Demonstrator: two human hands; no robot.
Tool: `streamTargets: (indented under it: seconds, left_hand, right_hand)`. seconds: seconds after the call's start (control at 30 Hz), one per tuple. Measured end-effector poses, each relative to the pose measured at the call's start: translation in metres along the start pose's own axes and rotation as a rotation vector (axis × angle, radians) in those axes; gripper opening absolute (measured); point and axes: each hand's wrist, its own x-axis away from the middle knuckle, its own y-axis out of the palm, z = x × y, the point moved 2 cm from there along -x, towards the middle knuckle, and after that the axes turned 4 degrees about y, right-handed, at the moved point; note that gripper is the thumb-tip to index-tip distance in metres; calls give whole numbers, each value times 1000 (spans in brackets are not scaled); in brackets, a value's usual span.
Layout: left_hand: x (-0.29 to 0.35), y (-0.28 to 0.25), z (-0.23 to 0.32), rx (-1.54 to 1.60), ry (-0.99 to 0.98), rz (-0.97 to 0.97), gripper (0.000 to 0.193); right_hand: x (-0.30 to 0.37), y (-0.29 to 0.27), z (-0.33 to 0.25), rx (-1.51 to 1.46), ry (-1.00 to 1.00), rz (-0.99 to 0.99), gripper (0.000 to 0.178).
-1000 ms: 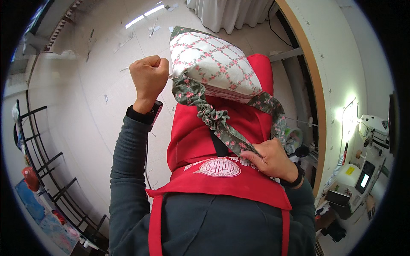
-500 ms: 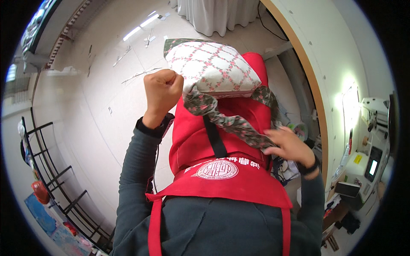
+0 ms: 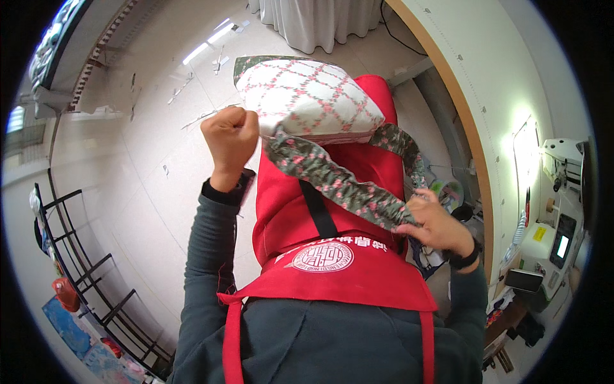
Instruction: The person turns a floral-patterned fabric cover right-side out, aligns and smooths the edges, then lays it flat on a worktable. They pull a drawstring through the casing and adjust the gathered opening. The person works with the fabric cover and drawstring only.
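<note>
A folded stack of white fabric with a pink floral lattice (image 3: 307,96) lies across my lap, edged at the back with dark green floral cloth. My left hand (image 3: 231,142) is a closed fist at the stack's left corner; what it grips is hidden. From that corner a gathered dark green strip with pink flowers (image 3: 339,182) runs slantwise towards me. My right hand (image 3: 438,221) closes on the strip's near right part, thumb on top. More of the same strip curves behind that hand, up to the stack's right side.
My red apron (image 3: 358,281) covers my lap, with a black strap (image 3: 318,208) on it. Scraps (image 3: 220,62) lie on the pale tiled floor. A black metal rack (image 3: 83,275) stands left. A wood-edged white table (image 3: 476,121) with a sewing machine (image 3: 543,246) is at right.
My left fist has shifted left and slightly nearer, and the stack's left side moved with it. My right hand has closed on the strip, which is now straighter and flatter.
</note>
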Motion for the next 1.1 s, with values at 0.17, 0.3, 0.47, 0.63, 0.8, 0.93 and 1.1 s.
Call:
streamTargets:
  seconds: [0.17, 0.3, 0.47, 0.63, 0.8, 0.93, 1.1]
  left_hand:
    - [8, -6, 27, 61, 42, -83, 36]
    - [8, -11, 43, 52, 40, -109, 39]
    - [9, -15, 51, 114, 53, -31, 41]
    - [11, -19, 44, 21, 92, -72, 40]
    - [6, -24, 15, 33, 100, -13, 36]
    - [1, -32, -15, 0, -65, 84, 34]
    - [8, -25, -33, 22, -77, 67, 33]
  right_hand:
    - [-84, -8, -23, -209, -162, 18, 81]
    - [-164, 19, -49, -565, -226, -42, 58]
    - [-170, 16, -73, -524, -489, 188, 42]
    - [-150, 20, -89, -948, -85, -185, 30]
    - [-109, 6, -75, -584, -129, -173, 37]
    - [-65, -7, -62, -418, -50, -215, 39]
    - [-38, -10, -51, -640, 178, -318, 34]
